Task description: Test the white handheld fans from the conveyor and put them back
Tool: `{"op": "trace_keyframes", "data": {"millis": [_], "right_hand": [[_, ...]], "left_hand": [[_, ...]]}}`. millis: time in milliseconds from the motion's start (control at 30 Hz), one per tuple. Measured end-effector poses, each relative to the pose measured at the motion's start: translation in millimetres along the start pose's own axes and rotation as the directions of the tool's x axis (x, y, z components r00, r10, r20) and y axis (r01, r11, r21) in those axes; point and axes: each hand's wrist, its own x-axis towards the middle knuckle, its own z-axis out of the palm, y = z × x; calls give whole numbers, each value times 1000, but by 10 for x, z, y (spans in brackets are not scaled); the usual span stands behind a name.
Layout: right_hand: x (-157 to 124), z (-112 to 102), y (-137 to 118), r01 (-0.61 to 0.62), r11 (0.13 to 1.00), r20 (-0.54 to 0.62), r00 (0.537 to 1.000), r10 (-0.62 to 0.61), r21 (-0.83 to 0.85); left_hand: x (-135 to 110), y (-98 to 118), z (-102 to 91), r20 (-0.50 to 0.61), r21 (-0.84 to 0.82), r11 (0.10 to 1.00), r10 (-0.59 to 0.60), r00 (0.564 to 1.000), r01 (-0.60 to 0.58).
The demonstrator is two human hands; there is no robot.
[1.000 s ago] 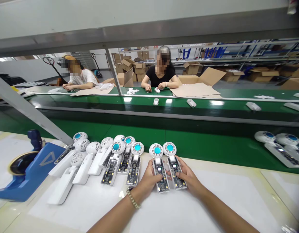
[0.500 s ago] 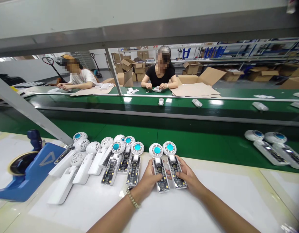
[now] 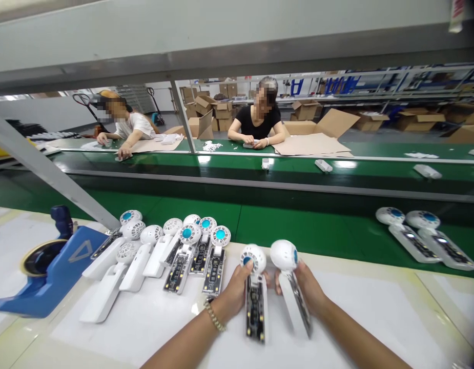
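My left hand point(image 3: 237, 287) grips a small handheld fan point(image 3: 255, 302) near its round white head, thumb over the blue centre. The circuit board in its clear-fronted handle faces up. In my right hand point(image 3: 308, 289) is a second handheld fan point(image 3: 292, 297), turned on its side so its white back and the edge of its board show. Some of the right fingers are hidden behind it. Left of my hands lie several more fans point(image 3: 214, 269), some with boards up and some with white backs point(image 3: 102, 297) up.
A blue tape dispenser point(image 3: 63, 277) stands at the left. Two fans with lit boards point(image 3: 413, 243) lie on the green conveyor point(image 3: 298, 215) at right. White casings point(image 3: 323, 165) sit on the far belt. Two co-workers point(image 3: 255, 118) sit opposite. A slanted metal post point(image 3: 60, 174) rises at left.
Both hands have shifted their hold up to the fan heads. The left fan has tilted, and the right fan has rolled onto its side. One co-worker's arm has reached onto the far belt.
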Motion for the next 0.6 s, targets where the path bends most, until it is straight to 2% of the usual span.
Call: {"op": "trace_keyframes", "data": {"millis": [67, 167, 300, 367, 433, 500, 600], "right_hand": [[-18, 3, -2, -51, 999, 25, 998, 51, 0], [-25, 18, 15, -93, 995, 23, 995, 93, 20], [8, 67, 75, -6, 1000, -101, 995, 5, -2], [45, 95, 117, 52, 998, -173, 983, -55, -21], [103, 128, 168, 113, 992, -197, 973, -122, -57], [180, 175, 227, 171, 974, -172, 965, -196, -152], [316, 289, 322, 252, 894, -166, 929, -331, -371]], "left_hand": [[-3, -16, 1, 13, 102, 994, -30, 999, 29], [4, -42, 9, 8, 214, 977, -13, 1000, 11], [55, -65, 8, -131, 200, 977, 101, 986, -73], [90, -37, -12, -172, 276, 949, 202, 964, -150], [120, 38, -50, -181, 428, 879, 310, 933, -209], [140, 149, -98, -170, 574, 786, 388, 906, -229], [142, 320, -159, -158, 735, 652, 432, 888, -187]]}}
